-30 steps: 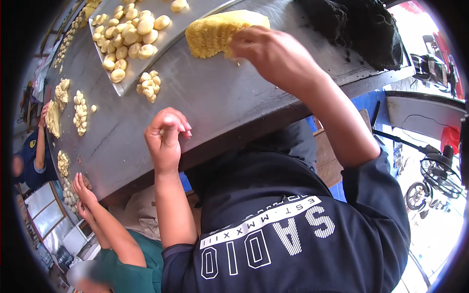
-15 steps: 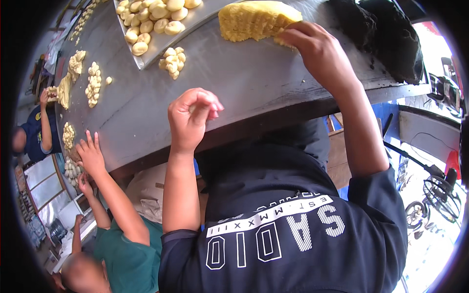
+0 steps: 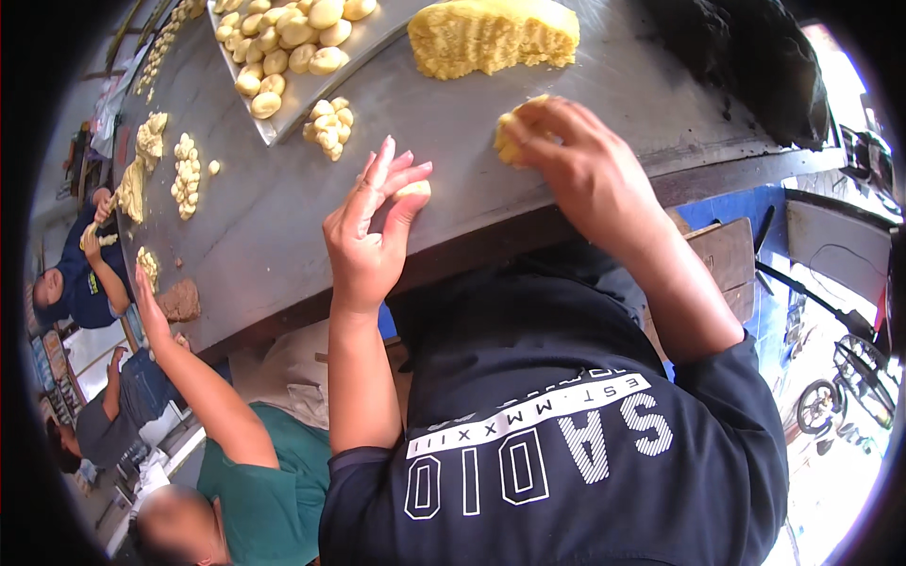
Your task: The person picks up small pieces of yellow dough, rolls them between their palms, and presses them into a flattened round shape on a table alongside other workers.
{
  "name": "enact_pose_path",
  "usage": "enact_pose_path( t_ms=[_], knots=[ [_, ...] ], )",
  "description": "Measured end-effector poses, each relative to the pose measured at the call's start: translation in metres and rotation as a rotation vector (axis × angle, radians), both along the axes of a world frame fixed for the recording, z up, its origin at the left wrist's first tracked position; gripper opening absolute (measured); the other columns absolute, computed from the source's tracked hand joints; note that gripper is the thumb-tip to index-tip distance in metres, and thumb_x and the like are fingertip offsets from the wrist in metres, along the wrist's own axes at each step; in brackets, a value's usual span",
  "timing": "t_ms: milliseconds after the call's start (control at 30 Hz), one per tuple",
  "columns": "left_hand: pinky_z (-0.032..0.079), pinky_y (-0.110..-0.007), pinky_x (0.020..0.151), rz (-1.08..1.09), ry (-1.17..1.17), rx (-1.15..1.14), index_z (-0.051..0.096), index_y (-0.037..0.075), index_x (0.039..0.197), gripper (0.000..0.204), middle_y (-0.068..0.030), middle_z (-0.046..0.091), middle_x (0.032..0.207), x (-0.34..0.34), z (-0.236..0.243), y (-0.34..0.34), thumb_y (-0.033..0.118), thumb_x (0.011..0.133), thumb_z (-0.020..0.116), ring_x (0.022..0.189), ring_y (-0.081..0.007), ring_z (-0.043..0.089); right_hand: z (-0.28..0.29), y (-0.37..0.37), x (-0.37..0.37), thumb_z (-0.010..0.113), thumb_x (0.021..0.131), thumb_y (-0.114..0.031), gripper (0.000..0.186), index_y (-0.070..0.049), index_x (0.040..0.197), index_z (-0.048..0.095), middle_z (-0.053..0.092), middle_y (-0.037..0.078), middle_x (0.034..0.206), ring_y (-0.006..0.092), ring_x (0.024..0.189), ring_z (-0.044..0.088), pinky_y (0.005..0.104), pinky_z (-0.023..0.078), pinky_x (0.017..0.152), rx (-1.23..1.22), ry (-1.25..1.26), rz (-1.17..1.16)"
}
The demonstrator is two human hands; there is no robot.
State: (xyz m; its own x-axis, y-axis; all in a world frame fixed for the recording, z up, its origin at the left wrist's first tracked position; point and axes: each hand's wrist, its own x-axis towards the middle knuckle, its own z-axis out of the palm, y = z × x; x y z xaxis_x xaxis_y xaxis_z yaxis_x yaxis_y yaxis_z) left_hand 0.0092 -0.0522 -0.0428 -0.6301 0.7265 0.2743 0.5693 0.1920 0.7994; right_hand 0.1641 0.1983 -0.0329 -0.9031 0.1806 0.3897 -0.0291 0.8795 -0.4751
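Note:
My right hand [image 3: 595, 170] grips a crumbly yellow piece of dough [image 3: 511, 134] just above the steel table [image 3: 453, 127], below a large yellow dough block [image 3: 491, 38] with a rough front side. My left hand [image 3: 376, 208], left of it over the table's front edge, has its fingers raised and curved, with a small pale dough piece [image 3: 411, 189] between thumb and fingertips. Ahead of it lie a small cluster of pale dough balls [image 3: 328, 127] and a metal tray [image 3: 340, 75] of round flattened dough pieces [image 3: 272, 57].
A dark lumpy bundle [image 3: 746, 66] lies at the back right. More dough piles [image 3: 185, 174] and a brown block [image 3: 179, 300] are on the left. Co-workers in green [image 3: 274, 472], navy [image 3: 90, 283] and grey [image 3: 123, 415] are at the left. A fan [image 3: 854, 368] stands beyond the table's right end.
My right hand has come down from the dough block toward the front with a piece in its fingers. My left hand's curled fingers have lifted and opened partly. The green-shirted co-worker's hand has risen.

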Motion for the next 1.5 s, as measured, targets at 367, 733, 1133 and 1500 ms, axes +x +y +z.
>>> enact_pose_path(
  t_ms=[367,733,1133,1500],
  knots=[
    [0.063,-0.029,0.097,-0.167,-0.236,-0.185,0.07,0.003,0.158,0.061,-0.005,0.088,0.126,-0.023,0.018,-0.011,0.008,0.1,0.088,0.1,-0.0138,0.068,0.002,0.034,0.024,0.086,0.084,-0.006,0.031,-0.013,0.114,0.086,0.079,0.007,0.129,0.0355,0.124,0.074,0.0456,0.063,0.107,0.023,0.005,0.132],
    [0.056,-0.039,0.114,0.028,0.313,-0.126,0.073,-0.001,0.152,0.047,-0.0132,0.088,0.126,0.009,0.003,-0.004,0.008,0.107,0.083,0.11,-0.0227,0.077,-0.003,0.026,0.012,0.075,0.09,-0.013,0.016,-0.011,0.103,0.082,0.076,0.005,0.132,0.0312,0.125,0.07,0.0432,0.062,0.104,0.12,0.05,0.048],
    [0.064,-0.047,0.105,0.005,0.286,-0.175,0.076,0.0,0.112,0.012,-0.0163,0.072,0.143,0.006,0.006,-0.02,0.01,0.108,0.081,0.134,-0.035,0.073,0.007,0.04,-0.022,0.076,0.091,-0.001,0.021,-0.007,0.11,0.081,0.076,0.008,0.113,0.032,0.115,0.074,0.0432,0.064,0.096,0.212,-0.067,0.068],
    [0.062,-0.042,0.078,-0.019,0.4,-0.589,0.066,0.006,0.11,0.014,-0.0123,0.076,0.095,-0.024,0.03,0.032,0.018,0.112,0.072,0.08,-0.0279,0.075,-0.005,0.028,-0.036,0.07,0.092,0.0,0.021,-0.006,0.11,0.078,0.075,0.007,0.114,0.0303,0.114,0.075,0.0434,0.066,0.098,0.293,-0.092,-0.059]
  ],
)
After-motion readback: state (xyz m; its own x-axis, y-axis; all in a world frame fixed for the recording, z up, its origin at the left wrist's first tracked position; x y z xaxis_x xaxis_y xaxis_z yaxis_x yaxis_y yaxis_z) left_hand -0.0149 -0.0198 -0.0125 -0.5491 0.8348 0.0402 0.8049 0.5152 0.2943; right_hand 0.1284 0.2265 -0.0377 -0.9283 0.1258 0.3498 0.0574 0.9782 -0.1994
